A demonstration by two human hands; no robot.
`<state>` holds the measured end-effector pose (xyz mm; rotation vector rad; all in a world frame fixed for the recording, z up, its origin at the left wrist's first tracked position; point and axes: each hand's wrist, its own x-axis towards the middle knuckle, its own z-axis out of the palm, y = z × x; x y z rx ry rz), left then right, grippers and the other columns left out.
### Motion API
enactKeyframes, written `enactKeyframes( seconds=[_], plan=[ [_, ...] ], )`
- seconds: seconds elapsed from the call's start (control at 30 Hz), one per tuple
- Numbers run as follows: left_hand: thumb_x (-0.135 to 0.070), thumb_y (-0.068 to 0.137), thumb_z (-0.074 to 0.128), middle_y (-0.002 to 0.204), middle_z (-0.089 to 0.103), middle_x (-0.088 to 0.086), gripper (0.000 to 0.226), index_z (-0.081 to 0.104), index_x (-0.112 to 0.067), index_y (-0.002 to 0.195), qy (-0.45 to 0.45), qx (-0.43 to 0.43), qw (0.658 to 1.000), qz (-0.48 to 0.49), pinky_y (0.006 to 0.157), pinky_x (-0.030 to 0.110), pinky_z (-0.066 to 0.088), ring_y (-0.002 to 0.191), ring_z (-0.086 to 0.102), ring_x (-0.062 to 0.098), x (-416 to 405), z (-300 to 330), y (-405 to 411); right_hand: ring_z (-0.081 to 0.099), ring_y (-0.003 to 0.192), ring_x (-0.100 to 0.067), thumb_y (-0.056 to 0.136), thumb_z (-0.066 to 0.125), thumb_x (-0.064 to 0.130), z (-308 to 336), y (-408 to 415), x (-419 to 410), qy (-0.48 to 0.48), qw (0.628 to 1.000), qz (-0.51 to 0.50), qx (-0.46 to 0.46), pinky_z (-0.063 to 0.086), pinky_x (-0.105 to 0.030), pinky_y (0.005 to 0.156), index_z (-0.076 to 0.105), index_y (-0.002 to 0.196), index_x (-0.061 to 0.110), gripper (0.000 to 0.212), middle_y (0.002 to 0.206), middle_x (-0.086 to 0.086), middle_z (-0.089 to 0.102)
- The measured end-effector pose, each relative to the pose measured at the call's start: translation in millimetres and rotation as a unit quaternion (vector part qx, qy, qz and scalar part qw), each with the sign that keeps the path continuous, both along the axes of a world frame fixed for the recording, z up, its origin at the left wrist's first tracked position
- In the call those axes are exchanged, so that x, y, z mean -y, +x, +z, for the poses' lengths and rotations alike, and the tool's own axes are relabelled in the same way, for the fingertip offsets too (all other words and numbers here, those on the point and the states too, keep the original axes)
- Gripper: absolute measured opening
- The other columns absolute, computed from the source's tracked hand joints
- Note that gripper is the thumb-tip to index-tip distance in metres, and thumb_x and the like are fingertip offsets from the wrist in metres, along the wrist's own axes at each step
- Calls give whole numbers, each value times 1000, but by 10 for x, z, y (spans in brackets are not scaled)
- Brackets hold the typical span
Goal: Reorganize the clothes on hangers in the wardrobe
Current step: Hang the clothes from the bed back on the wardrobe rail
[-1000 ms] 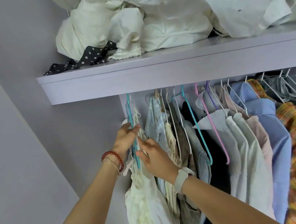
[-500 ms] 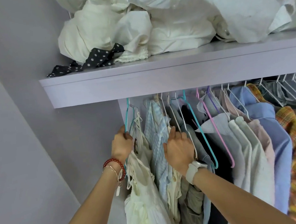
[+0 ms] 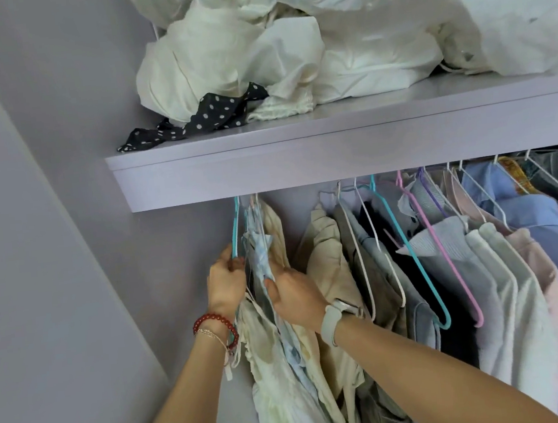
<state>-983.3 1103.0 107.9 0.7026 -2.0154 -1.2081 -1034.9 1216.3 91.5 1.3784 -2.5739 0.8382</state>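
One head view. A lilac shelf (image 3: 333,150) spans the wardrobe between lilac walls, carrying a heap of white fabric (image 3: 288,48) and a black polka-dot cloth (image 3: 199,118). Beneath it hang clothes on hangers (image 3: 448,262). Left hand (image 3: 226,282): its grip is curled round a teal hanger (image 3: 234,229) at the far left end. Right hand (image 3: 297,299): its grip pinches a pale blue garment (image 3: 262,258) just beside that hanger.

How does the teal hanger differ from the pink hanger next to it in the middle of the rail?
The teal hanger is teal and hangs left of the pink hanger, which is pink and reaches slightly lower in the picture. Both are thin, hang tilted from under the shelf, and neither hand touches them.
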Motion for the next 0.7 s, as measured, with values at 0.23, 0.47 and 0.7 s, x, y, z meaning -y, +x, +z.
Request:
enactKeyframes(
  seconds=[0.23,0.47,0.7],
  plan=[
    [-12,95,44,120,60,10,35,49,-10,130,5,-19,998,-52,102,38,41,112,56,26,-44,-65,7,53,107,-25,96,41,20,-50,6,16,-90,966,87,226,39,-28,94,26,142,10,49,116,-15,57],
    [-51,72,70,132,43,6,85,30,-13,137,-79,95,992,12,96,41,42,122,44,27,-219,-4,-45,54,87,-31,88,43,-1,-44,36,-494,-98,990,61,83,43,-31,76,60,93,-2,18,89,-16,56],
    [-10,87,51,152,12,16,90,-17,-21,145,-136,249,959,-5,95,45,39,121,44,41,-459,143,-227,53,101,-25,73,47,9,82,-118,-1011,-189,947,-150,-211,41,-39,86,66,99,9,32,102,-9,62]
  ],
)
